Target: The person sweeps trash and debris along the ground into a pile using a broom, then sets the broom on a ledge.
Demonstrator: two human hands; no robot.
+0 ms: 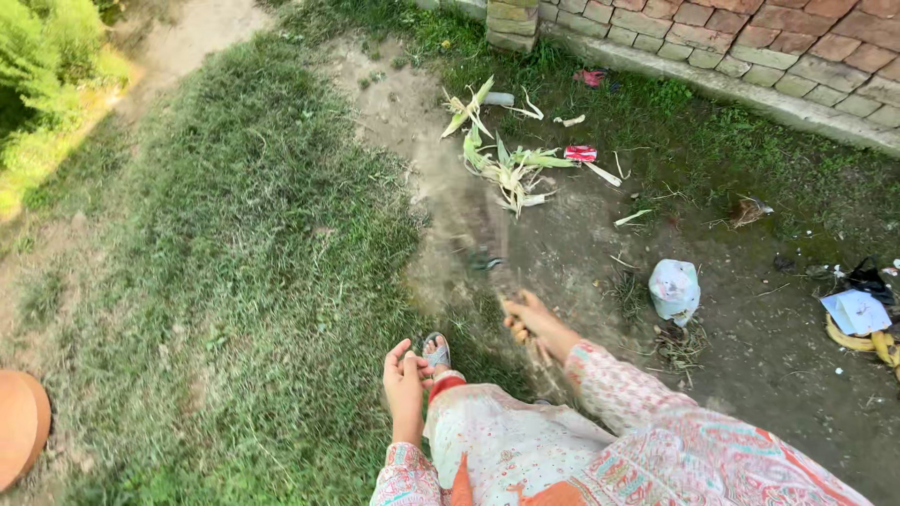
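Broom [487, 239], blurred over bare dirt, likely light, bristles springy; gripped at bound handle end by clenched right hand [527, 321]. Left hand [405, 375] loose, empty.

Green grass [244, 253]; reddish-brown brick wall [750, 37]; pink paisley-patterned sleeve [656, 431].

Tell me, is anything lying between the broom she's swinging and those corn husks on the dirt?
Nothing visible does. The broom, blurred in the right hand, sweeps over bare dirt, and the corn husks lie just beyond it. The white plastic bag sits off to the right.
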